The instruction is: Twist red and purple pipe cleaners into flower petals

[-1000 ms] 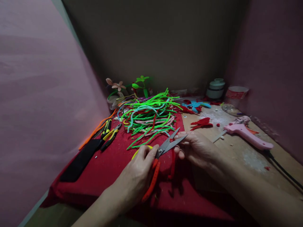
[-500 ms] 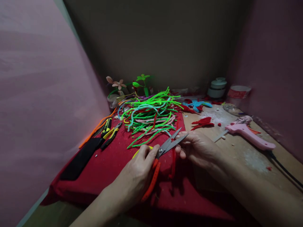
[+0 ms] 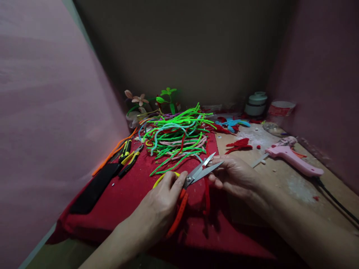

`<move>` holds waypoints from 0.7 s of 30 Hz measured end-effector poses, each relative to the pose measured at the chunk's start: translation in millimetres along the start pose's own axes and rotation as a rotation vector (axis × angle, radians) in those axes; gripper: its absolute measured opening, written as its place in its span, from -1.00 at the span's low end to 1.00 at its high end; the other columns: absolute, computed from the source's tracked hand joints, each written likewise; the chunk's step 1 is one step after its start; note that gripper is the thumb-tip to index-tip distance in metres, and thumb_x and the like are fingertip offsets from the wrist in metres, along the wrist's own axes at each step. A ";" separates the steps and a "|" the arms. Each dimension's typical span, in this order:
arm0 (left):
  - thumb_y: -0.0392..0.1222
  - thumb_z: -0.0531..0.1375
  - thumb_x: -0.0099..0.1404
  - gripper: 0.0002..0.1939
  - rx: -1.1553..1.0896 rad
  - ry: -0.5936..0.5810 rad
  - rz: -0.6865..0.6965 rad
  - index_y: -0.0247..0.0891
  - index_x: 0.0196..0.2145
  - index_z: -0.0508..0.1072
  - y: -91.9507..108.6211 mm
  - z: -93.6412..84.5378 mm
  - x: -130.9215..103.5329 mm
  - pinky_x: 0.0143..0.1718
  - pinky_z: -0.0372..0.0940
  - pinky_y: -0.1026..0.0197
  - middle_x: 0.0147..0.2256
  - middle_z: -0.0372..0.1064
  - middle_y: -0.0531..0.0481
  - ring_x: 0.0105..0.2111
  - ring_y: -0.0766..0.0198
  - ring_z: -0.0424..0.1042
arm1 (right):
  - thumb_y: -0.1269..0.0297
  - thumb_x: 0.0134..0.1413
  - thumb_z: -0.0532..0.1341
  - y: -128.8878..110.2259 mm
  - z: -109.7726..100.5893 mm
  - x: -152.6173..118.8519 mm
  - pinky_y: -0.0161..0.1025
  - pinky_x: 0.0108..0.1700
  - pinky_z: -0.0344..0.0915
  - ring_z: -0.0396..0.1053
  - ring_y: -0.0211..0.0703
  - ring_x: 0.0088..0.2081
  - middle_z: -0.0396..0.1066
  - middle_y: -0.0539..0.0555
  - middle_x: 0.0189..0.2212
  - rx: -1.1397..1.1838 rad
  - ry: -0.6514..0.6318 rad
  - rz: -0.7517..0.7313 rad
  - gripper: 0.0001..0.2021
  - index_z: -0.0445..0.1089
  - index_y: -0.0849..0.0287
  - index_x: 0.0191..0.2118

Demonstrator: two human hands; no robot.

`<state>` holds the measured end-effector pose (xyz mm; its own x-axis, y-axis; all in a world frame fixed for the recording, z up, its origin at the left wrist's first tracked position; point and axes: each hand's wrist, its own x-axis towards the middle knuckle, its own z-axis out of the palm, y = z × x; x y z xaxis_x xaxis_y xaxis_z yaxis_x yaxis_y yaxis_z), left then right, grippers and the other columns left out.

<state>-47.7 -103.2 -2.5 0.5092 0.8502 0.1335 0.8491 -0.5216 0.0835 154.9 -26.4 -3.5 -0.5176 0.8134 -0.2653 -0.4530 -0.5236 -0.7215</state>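
My left hand (image 3: 162, 198) is closed on a pair of scissors (image 3: 190, 180) with one orange and one yellow handle loop. The blades are parted and point right, their tips close to the fingers of my right hand (image 3: 238, 173). Pinched in that right hand is a red pipe cleaner (image 3: 207, 198), which hangs down below the blades. A small red bit shows between the blades; whether they touch the strand there I cannot tell. The fingertips of my right hand are partly behind the blades.
Beyond my hands lies a heap of coloured pipe cleaners (image 3: 179, 130). Pliers (image 3: 131, 161) and a black strip (image 3: 95, 190) lie at left. To the right, a pink glue gun (image 3: 294, 160) with a cord and a red pipe-cleaner piece (image 3: 239, 145) rest on a board.
The scissors' handles and blades have spread slightly wider. The hanging end of the red pipe cleaner has swung a little to the right. Both hands stay nearly in place.
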 end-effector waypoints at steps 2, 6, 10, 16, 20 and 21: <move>-0.46 -0.12 0.23 -0.41 0.026 0.014 0.015 -0.28 0.20 -0.15 -0.7 1.1 0.0 -0.26 0.33 0.15 -0.10 0.08 -0.22 -0.22 0.21 0.28 | 0.55 -0.27 0.12 1.3 -1.0 0.8 -0.48 -0.71 0.15 0.26 -0.36 -0.69 0.30 0.01 -0.72 0.024 0.001 0.002 -0.88 0.36 0.29 -0.63; -0.45 -0.12 0.21 -0.41 0.067 0.038 0.020 -0.28 0.19 -0.13 -0.9 5.6 -0.8 -0.37 0.35 0.18 -0.13 0.12 -0.22 -0.32 0.24 0.33 | 0.57 -0.24 0.11 2.5 -2.0 2.4 -0.49 -0.70 0.17 0.27 -0.37 -0.69 0.31 0.01 -0.72 0.038 -0.008 0.010 -0.87 0.37 0.31 -0.62; -0.40 -0.10 0.22 -0.46 0.010 0.077 -0.027 -0.30 0.17 -0.04 -1.1 5.8 -2.1 -0.43 0.34 0.24 -0.19 0.16 -0.18 -0.41 0.31 0.33 | 0.56 -0.21 0.12 1.2 -1.7 2.2 -0.49 -0.69 0.18 0.27 -0.37 -0.70 0.33 0.03 -0.71 0.037 -0.020 0.025 -0.87 0.38 0.32 -0.61; -0.37 -0.04 0.23 -0.47 -0.160 0.179 -0.087 -0.27 0.16 0.03 -1.9 -12.4 -2.5 -0.27 0.31 0.24 -0.25 0.13 -0.10 -0.29 0.30 0.27 | 0.49 -0.17 0.18 1.6 -1.7 1.3 -0.47 -0.69 0.17 0.28 -0.37 -0.69 0.36 0.04 -0.67 -0.022 -0.017 -0.034 -0.92 0.38 0.33 -0.58; -0.39 -0.02 0.21 -0.45 -0.204 0.123 -0.084 -0.31 0.17 0.04 1.1 -18.4 -2.5 -0.26 0.31 0.25 -0.26 0.11 -0.11 -0.29 0.30 0.23 | 0.44 -0.17 0.22 2.7 -0.6 0.8 -0.47 -0.71 0.17 0.28 -0.36 -0.69 0.36 0.05 -0.66 -0.079 -0.030 -0.082 -0.91 0.37 0.33 -0.59; -0.40 -0.02 0.21 -0.45 -0.202 0.121 -0.079 -0.31 0.17 0.04 1.9 -17.9 -2.5 -0.24 0.30 0.25 -0.24 0.11 -0.13 -0.27 0.29 0.23 | 0.43 -0.18 0.23 2.9 -0.2 0.7 -0.46 -0.71 0.17 0.28 -0.36 -0.69 0.36 0.05 -0.67 -0.090 -0.035 -0.103 -0.90 0.37 0.33 -0.60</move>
<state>-49.9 -107.6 15.0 0.4113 0.8808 0.2347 0.8342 -0.4675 0.2925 153.3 -27.3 -5.9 -0.4973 0.8515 -0.1661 -0.4385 -0.4119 -0.7988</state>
